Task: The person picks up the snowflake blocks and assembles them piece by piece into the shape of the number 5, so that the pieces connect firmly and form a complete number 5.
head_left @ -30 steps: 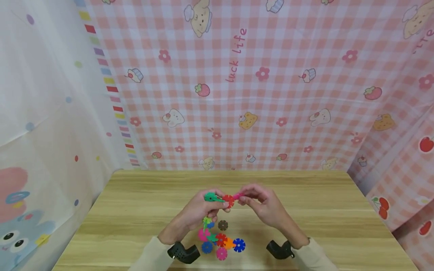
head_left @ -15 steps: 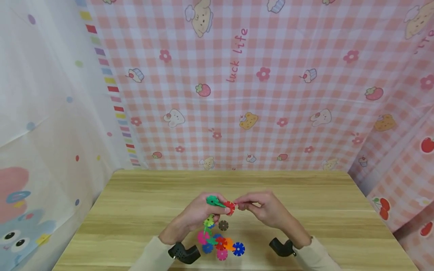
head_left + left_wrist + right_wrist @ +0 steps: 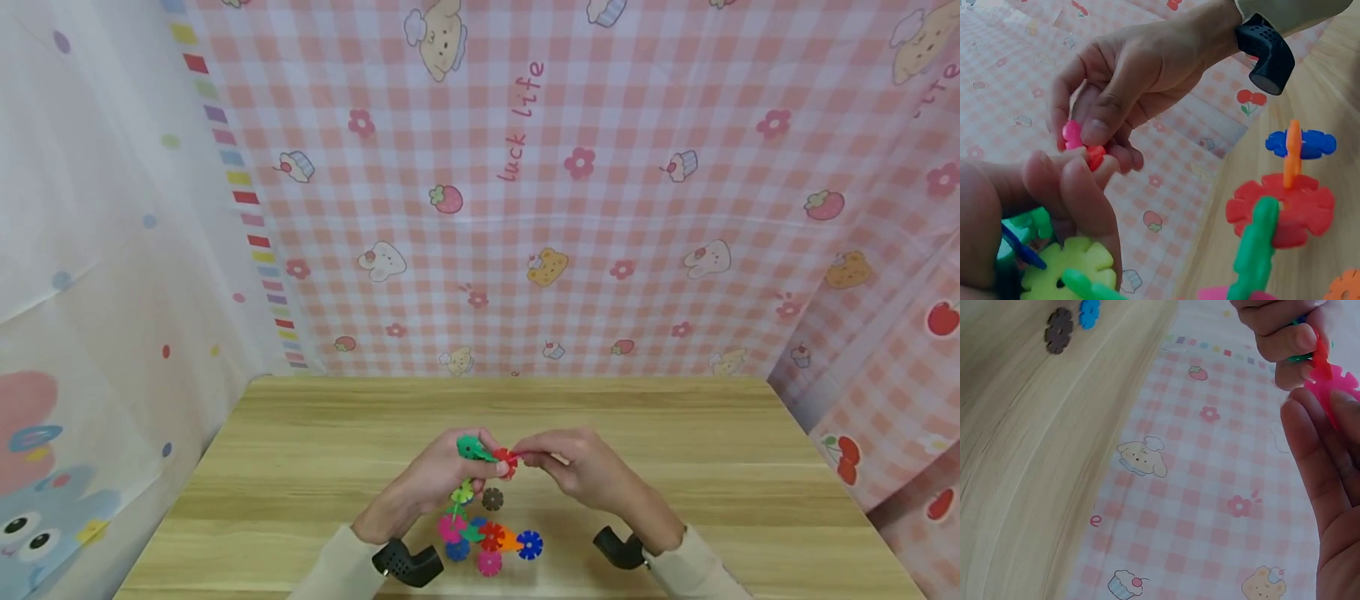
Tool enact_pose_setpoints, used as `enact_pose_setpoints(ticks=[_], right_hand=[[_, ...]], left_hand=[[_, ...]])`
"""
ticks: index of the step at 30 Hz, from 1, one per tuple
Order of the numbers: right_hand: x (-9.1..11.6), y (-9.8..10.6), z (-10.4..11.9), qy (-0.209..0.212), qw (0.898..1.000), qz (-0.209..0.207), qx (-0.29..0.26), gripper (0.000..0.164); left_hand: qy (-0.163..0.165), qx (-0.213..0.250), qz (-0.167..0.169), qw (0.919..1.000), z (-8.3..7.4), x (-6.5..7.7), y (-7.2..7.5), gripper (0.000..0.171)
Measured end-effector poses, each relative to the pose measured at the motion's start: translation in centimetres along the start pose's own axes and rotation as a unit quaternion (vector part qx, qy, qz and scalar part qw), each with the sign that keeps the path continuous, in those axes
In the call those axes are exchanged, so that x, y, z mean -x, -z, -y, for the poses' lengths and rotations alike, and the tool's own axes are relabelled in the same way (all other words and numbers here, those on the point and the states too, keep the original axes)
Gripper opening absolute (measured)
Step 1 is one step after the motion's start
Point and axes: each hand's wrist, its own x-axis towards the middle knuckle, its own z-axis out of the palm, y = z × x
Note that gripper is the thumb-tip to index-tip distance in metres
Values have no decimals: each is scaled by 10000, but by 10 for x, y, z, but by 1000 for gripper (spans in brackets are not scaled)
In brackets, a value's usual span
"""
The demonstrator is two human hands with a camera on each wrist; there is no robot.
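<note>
My left hand (image 3: 438,475) grips a chain of notched plastic snowflake discs and pinches its red disc (image 3: 510,463) between thumb and fingers. A green disc (image 3: 470,447) stands above the thumb, and a yellow-green disc (image 3: 1079,269) shows below the fingers. From there the chain runs down through a pink disc (image 3: 452,528), a red one (image 3: 492,537), an orange one (image 3: 510,541) and a dark blue one (image 3: 530,545). My right hand (image 3: 581,468) pinches another pink disc (image 3: 1334,394), its edge meeting the held red disc at the notches.
On the wooden table (image 3: 322,442) lie a loose brown disc (image 3: 492,499), a pink disc (image 3: 490,563) and a blue disc (image 3: 457,551), close under the hanging chain. A checked curtain (image 3: 637,317) rises behind the table's far edge.
My right hand has come slightly down and left, bringing the pink disc from beside the red disc onto its edge. My left hand has dipped a little with the chain.
</note>
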Motion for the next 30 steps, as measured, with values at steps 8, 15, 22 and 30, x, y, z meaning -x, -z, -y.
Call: enact_pose_setpoints(ticks=[8, 15, 22, 30], right_hand=[[-1, -5, 0, -906, 9949, -423, -124, 16], [-2, -11, 1, -2308, 9640, -1046, -810, 26], [-7, -15, 7, -3130, 9251, -1363, -1661, 23], [-11, -16, 8, -3522, 8971, -1440, -2245, 25]], left_hand=[[-41, 155, -186, 9997, -4, 1, 0, 20], [-135, 307, -637, 9974, -4, 0, 0, 25], [-342, 409, -784, 9955, -3, -2, 0, 36], [-522, 410, -658, 9956, -3, -1, -2, 43]])
